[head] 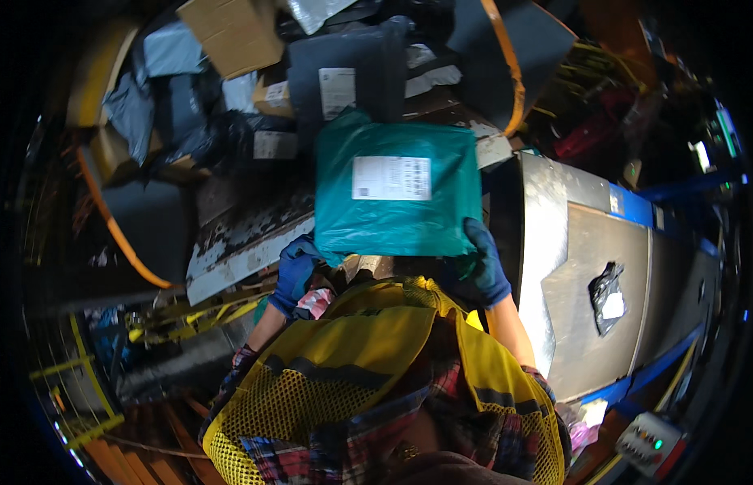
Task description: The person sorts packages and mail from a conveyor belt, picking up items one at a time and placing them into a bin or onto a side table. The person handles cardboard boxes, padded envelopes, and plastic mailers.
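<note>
A green plastic-wrapped parcel (396, 227) with a white label on its upper face is held in front of my body. My left hand (296, 270), in a blue glove, grips its near left corner. On the near right corner, my right hand (487, 260) in a matching glove has its fingers along the side. Just beyond the parcel lies a large dark grey plastic mailer (376, 73) with a white label. A black labelled packet (274, 136) and a small cardboard box (273, 97) are to the left of that mailer.
Bags and a cardboard box (234, 33) are piled beyond, between orange-edged dark panels (149, 224). At the right runs a belt conveyor (586, 236) bearing a small black bag (607, 298). A metal edge (249, 260) crosses before me. A control box (649, 439) stands lower right.
</note>
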Demonstrator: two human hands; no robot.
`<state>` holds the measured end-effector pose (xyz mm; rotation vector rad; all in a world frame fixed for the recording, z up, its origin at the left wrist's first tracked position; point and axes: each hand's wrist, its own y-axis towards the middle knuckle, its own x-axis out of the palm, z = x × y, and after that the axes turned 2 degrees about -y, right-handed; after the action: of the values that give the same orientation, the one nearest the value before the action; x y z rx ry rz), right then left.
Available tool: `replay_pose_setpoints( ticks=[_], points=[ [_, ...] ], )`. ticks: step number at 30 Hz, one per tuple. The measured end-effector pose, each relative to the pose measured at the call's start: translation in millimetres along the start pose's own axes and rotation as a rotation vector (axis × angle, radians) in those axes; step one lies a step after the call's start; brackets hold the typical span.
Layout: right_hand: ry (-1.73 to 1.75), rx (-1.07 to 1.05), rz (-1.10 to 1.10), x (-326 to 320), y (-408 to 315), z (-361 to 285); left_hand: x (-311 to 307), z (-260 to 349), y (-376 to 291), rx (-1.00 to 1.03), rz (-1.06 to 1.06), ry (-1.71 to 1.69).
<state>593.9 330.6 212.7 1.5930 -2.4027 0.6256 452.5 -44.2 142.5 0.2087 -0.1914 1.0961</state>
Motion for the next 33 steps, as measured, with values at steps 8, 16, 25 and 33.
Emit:
replay_pose_setpoints(
  ticks=[8,16,25,33],
  points=[
    [0.380,-0.256,0.424,-172,-139,-63,-145,-52,178,-0.123,0.390,-0.738],
    [-1.494,-0.226,1.163,-323,-262,-45,-113,-72,191,-0.102,0.605,-0.438],
    [-1.270,-0.440,0.852,-144,-78,-67,56,34,46,-0.140,0.218,0.127],
    [-0.062,0.177,-0.231,78,10,-44,68,46,100,0.070,0.091,0.525]
  ],
)
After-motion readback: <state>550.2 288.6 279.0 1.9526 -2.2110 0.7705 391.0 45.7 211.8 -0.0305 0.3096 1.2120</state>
